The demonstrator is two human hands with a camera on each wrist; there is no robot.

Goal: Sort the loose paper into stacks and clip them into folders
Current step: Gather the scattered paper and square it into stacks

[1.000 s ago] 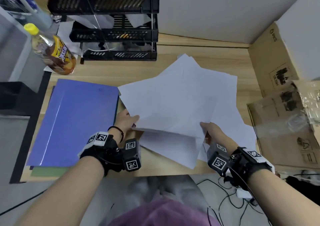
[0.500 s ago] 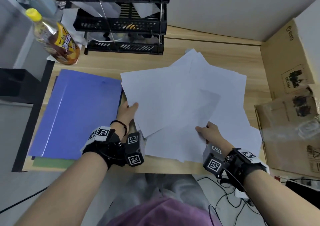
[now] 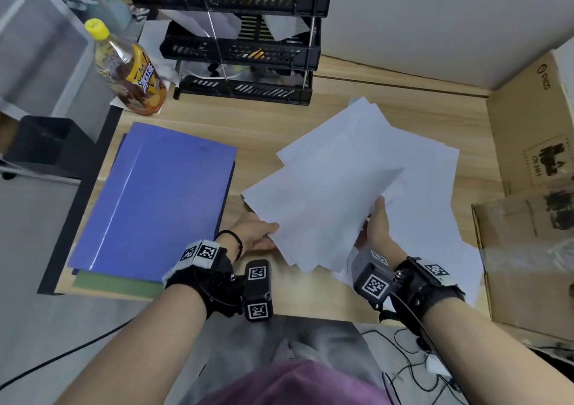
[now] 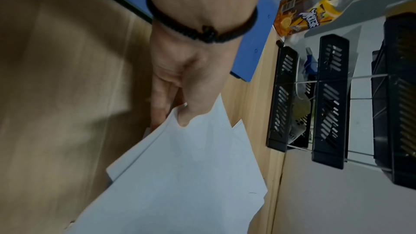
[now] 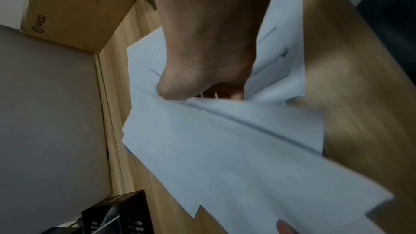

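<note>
A bundle of white paper sheets [image 3: 323, 205] is held up over the wooden desk, fanned and uneven. My left hand [image 3: 259, 236] pinches the bundle's left edge, thumb on top [image 4: 186, 113], fingers under. My right hand [image 3: 377, 221] grips the right side of the paper bundle [image 5: 225, 140], thumb over it. More loose sheets [image 3: 435, 218] lie spread on the desk beneath and to the right. A closed blue folder [image 3: 155, 202] lies at the left on top of a green one [image 3: 115, 283].
A black three-tier letter tray [image 3: 242, 47] stands at the back, and a yellow-capped drink bottle [image 3: 130, 72] beside it. Cardboard boxes [image 3: 528, 162] line the right side. Cables hang below the desk's front edge.
Both hands have gathered the top sheets and lifted them toward the right. The bundle is narrower now, and bare desk shows between it and the blue folder.
</note>
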